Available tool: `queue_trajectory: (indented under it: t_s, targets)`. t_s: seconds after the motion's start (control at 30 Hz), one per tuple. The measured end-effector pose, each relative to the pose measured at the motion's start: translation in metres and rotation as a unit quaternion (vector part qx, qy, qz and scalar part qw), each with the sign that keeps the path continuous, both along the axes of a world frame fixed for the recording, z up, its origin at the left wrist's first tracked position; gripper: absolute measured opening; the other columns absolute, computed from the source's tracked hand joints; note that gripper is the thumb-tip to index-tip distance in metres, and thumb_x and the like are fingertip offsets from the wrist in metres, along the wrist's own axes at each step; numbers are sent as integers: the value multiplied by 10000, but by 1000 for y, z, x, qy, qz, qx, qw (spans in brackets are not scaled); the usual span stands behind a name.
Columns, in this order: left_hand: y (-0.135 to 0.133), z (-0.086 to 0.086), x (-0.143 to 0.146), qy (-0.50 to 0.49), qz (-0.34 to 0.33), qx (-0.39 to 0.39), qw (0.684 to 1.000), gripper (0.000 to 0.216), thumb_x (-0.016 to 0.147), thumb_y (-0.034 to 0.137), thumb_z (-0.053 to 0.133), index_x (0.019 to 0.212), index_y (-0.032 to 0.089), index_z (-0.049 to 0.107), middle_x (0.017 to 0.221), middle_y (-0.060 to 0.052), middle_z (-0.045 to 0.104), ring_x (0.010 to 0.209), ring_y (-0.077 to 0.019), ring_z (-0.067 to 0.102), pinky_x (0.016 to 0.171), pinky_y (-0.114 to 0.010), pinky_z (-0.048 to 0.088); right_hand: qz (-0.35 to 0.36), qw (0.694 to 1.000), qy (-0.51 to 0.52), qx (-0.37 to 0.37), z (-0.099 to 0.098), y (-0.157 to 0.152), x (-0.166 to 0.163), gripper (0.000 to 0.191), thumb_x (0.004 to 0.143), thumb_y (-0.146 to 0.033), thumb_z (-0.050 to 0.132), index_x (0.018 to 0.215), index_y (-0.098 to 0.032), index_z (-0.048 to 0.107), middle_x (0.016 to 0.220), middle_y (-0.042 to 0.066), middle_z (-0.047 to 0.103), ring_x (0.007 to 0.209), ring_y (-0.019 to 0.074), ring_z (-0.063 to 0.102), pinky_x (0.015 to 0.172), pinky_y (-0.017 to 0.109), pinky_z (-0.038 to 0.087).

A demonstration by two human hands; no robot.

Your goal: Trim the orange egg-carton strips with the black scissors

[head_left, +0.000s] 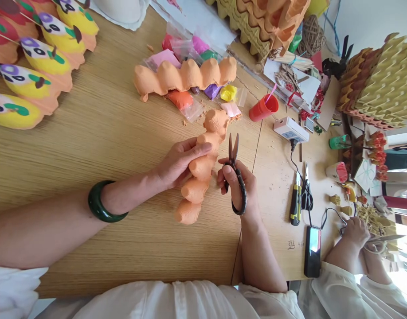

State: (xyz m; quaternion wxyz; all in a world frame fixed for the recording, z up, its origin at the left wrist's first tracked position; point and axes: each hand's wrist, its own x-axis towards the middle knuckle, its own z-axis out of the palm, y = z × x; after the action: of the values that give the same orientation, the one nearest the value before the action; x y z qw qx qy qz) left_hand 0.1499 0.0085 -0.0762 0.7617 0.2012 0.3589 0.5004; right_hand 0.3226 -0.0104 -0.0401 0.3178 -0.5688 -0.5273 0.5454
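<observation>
My left hand (185, 159) grips an orange egg carton strip (195, 188), a row of several bumps, with the thumb across its upper side. To the right of it, my right hand (238, 184) is closed on dark-handled scissors (234, 148). Their blades point away from me, slightly parted, and stand beside the strip's edge without visibly cutting it. A second orange strip (192, 75) lies beyond, over small bags of coloured clay such as an orange one (180, 99) and a yellow one (228, 93).
Painted yellow carton pieces (50, 62) lie at the far left. Stacked egg trays (386, 84) stand at the back right. A red cup (263, 107), a power strip (290, 129), a utility knife (295, 199) and a black device (313, 250) are on the right. Another person's hand (355, 230) holds scissors.
</observation>
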Motion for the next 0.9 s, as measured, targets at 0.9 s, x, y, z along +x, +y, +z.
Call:
queue_trajectory:
  t_s: [0.9]
  targets:
    - [11,-15,-7,-144,2,4,990,245,773,325,867,859,180,689,767,26,660,666,-110,593,624,-229,503,2,978,-180,105,-2,-3,7,325,861,-406,725,1113,-207,672,826,-4,675,685,125,570,635,280,480]
